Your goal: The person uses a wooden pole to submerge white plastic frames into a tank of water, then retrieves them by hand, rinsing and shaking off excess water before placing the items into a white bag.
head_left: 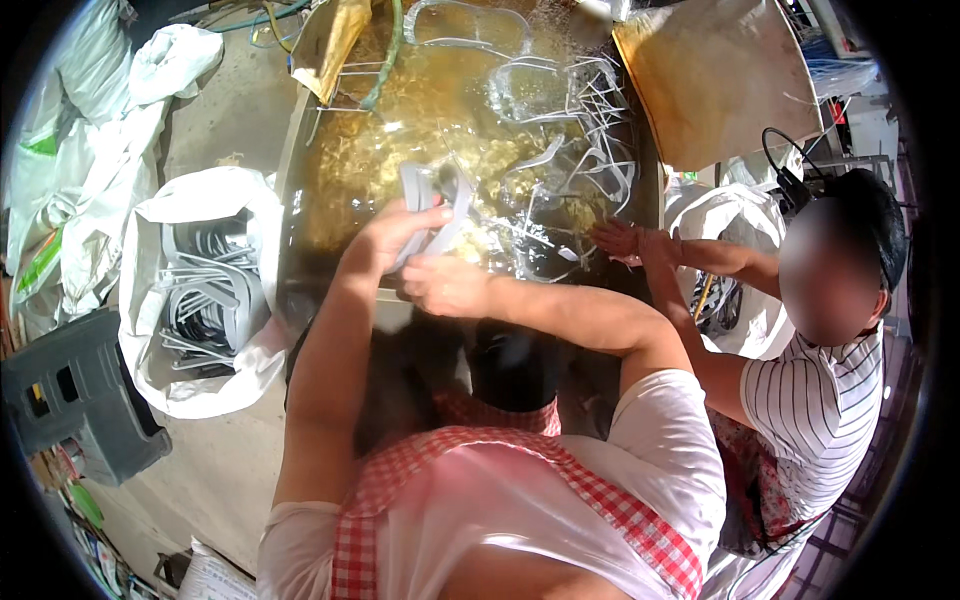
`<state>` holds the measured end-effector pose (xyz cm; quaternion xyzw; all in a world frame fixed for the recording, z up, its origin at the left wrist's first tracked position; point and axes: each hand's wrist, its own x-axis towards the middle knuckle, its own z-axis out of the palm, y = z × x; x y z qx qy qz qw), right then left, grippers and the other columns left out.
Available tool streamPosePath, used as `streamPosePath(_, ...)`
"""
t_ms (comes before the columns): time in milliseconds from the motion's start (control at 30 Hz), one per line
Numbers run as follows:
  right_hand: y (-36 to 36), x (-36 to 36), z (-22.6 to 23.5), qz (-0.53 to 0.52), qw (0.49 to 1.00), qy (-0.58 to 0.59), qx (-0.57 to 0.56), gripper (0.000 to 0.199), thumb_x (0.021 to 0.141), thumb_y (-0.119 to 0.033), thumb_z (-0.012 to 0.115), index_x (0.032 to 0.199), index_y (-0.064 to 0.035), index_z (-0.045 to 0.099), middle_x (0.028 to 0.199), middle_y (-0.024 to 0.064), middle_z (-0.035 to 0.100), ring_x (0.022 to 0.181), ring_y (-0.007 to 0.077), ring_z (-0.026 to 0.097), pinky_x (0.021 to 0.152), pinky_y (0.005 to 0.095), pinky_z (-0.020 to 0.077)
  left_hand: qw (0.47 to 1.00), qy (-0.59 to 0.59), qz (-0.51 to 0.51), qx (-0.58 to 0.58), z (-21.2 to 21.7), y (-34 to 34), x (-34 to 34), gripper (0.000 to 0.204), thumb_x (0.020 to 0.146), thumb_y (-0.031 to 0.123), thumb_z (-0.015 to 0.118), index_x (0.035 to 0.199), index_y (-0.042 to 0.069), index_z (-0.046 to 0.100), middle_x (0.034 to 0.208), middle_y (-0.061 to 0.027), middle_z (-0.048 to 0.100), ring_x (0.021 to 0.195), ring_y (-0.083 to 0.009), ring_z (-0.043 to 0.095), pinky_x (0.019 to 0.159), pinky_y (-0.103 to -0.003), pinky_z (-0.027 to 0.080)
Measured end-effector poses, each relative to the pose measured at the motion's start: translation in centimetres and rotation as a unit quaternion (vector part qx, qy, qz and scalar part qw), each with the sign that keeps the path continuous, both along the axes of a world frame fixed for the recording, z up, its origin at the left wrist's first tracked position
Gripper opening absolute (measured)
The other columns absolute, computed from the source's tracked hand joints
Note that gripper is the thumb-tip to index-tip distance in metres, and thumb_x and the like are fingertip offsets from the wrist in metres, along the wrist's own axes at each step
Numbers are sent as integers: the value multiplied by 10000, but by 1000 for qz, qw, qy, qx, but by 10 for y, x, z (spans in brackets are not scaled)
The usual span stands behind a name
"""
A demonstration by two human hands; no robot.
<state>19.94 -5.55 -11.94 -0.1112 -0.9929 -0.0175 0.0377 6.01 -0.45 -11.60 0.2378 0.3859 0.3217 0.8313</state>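
My left hand (395, 232) grips the grey strips (432, 205) upright over the water tub (300, 200), my closed right hand (447, 285) just below them.

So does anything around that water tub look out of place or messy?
Nothing is plainly spilled or broken. The curved grey strips float tangled in the murky yellowish water of the tub, and the white sack of more strips sags open beside it. The left hand and right hand hold one strip above the water.
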Motion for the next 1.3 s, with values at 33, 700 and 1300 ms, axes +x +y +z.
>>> streamPosePath(33,1,1,0,8,1000,11,-15,106,679,-218,521,660,-164,611,792,-27,531,948,168,469,952,295,303,999,-1,-24,36,0,-2,3,240,791,141,642,977,7,571,789,-58,601,713,-129,579,578,-224,460)
streamPosePath(700,105,107,-103,-561,10,571,-599,406,898,-403,459,1009,-12,475,743,137,514,703,256,510,647,408,462,984,107,-56,128,56,-1,-81,385,737,204,570,1024,-43,501,566,-78,535,451,-148,511,453,-258,416)
streamPosePath(1300,124,64,78,-386,685,319,-529,142,880,-134,515,1000,-70,553,906,38,600,912,157,561,795,318,464,902,397,-26,168,18,7,-28,289,721,256,601,856,2,621,682,-125,624,595,-192,612,551,-314,481)
